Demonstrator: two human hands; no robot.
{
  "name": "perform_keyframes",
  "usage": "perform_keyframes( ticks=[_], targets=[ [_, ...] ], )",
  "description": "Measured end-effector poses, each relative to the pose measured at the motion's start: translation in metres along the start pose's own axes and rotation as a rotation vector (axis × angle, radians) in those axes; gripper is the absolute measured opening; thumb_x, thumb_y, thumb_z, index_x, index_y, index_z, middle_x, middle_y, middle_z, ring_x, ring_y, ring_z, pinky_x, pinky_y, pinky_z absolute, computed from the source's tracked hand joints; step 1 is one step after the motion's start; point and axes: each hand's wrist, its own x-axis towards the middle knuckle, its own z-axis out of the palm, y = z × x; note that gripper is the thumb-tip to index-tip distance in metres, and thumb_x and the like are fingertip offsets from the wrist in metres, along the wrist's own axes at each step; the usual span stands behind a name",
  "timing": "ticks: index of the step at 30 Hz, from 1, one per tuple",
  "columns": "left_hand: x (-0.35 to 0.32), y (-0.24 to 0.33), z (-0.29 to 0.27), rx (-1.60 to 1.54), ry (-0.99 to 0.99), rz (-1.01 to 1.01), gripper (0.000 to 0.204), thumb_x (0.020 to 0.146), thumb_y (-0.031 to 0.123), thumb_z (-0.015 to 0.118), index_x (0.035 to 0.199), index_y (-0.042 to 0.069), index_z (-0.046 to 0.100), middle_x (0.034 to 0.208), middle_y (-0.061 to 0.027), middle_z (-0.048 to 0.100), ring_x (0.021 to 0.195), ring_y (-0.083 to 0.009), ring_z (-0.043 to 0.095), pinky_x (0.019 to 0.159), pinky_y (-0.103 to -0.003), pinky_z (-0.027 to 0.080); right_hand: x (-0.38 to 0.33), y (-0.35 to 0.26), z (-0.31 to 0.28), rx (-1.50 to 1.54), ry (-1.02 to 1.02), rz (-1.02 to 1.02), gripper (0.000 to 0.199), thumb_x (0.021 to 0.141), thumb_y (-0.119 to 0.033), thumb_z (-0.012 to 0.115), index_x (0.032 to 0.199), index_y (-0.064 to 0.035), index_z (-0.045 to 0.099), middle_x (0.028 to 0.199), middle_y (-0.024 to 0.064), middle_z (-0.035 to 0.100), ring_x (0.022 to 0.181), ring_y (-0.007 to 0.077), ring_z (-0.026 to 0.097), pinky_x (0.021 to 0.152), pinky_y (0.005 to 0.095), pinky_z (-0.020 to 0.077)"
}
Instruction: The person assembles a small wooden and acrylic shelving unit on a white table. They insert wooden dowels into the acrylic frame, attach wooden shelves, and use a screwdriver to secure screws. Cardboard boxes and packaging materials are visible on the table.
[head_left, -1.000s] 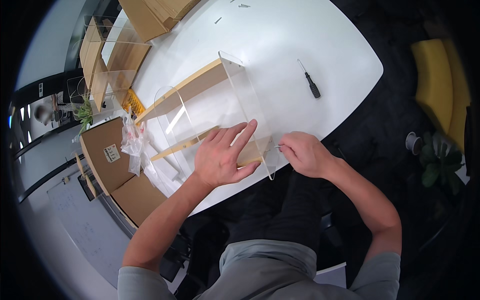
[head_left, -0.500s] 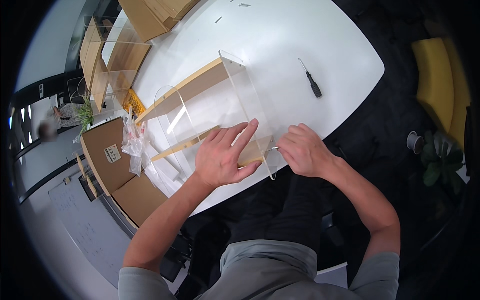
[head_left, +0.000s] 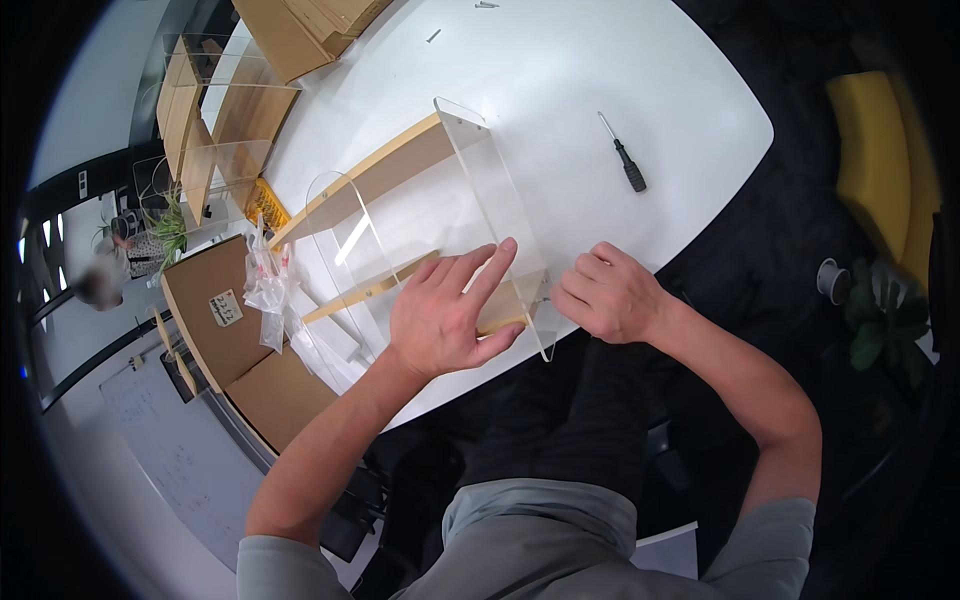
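The shelf point(head_left: 405, 160) reaches the table's point(head_left: 700, 130) near edge. Over it, the left hand point(head_left: 440, 318) is spread; just right of it, the right hand point(head_left: 610, 297) curls, any pinch unclear. Farther right, table runs wide around the screwdriver point(head_left: 628, 165).

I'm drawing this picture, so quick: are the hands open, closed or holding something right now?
Left hand: open, spread wide.
Right hand: closed, beside the clear panel; can't tell if anything is inside.
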Motion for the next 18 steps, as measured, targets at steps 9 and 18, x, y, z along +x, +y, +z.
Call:
perform_keyframes(
  ticks=[9,18],
  targets=[
    [-0.001,0.0,0.0,0.008,-0.012,-0.009,0.094,0.077,0.043,0.08,0.155,0.0,0.051,0.128,-0.0185,0.068,0.1,-0.0356,0.068,0.092,-0.044,0.053,0.03,-0.011,-0.017,1.273,-0.533,1.252,0.011,0.098,-0.007,0.063,0.089,-0.0037,0.069,0.062,-0.0038,0.04,0.055,0.0117,0.038,0.055,0.031,0.036],
    [0.0,0.001,-0.002,0.005,-0.001,-0.028,0.089,0.08,0.046,0.082,0.155,0.007,0.054,0.125,-0.0127,0.07,0.101,-0.0289,0.069,0.094,-0.041,0.054,0.034,-0.01,-0.02,1.125,-0.516,1.28,0.019,0.102,-0.013,0.062,0.093,0.0013,0.071,0.057,0.0006,0.047,0.048,0.0156,0.039,0.052,0.0336,0.0377]
  ],
)
